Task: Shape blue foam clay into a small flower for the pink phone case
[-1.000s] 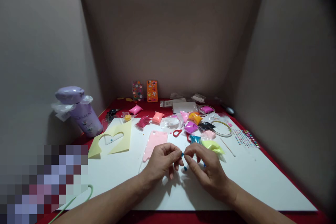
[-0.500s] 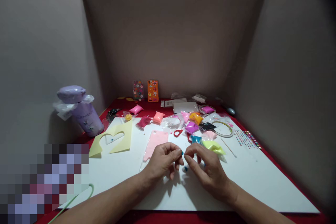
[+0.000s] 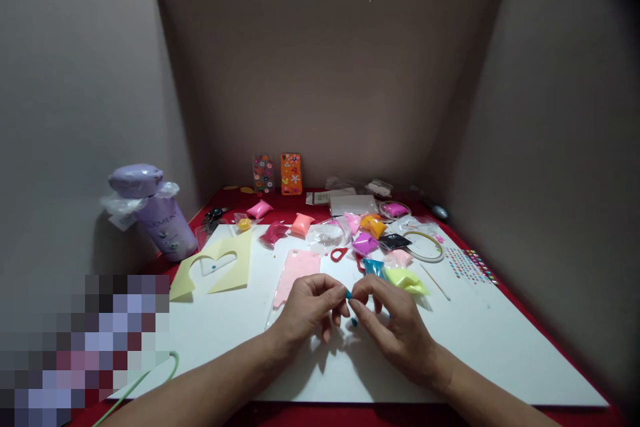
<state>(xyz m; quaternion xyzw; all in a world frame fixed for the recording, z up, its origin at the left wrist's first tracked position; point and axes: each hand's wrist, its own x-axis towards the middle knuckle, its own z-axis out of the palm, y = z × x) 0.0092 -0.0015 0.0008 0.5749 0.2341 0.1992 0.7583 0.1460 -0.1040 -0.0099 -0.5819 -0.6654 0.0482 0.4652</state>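
A small piece of blue modelling clay (image 3: 349, 294) is pinched between the thumb and forefinger of my left hand (image 3: 316, 303). The fingertips of my right hand (image 3: 397, 313) close on its other end, thumb below and forefinger above. Under my hands, another bit of blue clay (image 3: 354, 322) lies on the white board (image 3: 310, 373). Just behind my left hand is a phone case (image 3: 296, 273) coated in pink, partly covered by that hand. A packet of blue clay (image 3: 374, 268) and a yellow packet (image 3: 406, 280) lie beyond my right hand.
Yellow paper with a heart cut-out (image 3: 235, 267) lies left, near a purple bottle (image 3: 167, 227). Several clay packets, red-handled scissors (image 3: 339, 254), tape rings (image 3: 425, 247), a cotton swab (image 3: 436, 282) and rhinestones (image 3: 467, 265) spread rightward. An orange decorated case (image 3: 291, 173) stands at the back.
My right fingertips have moved left, closing the small gap to my left hand, and now meet the blue clay piece. My left hand has barely moved.
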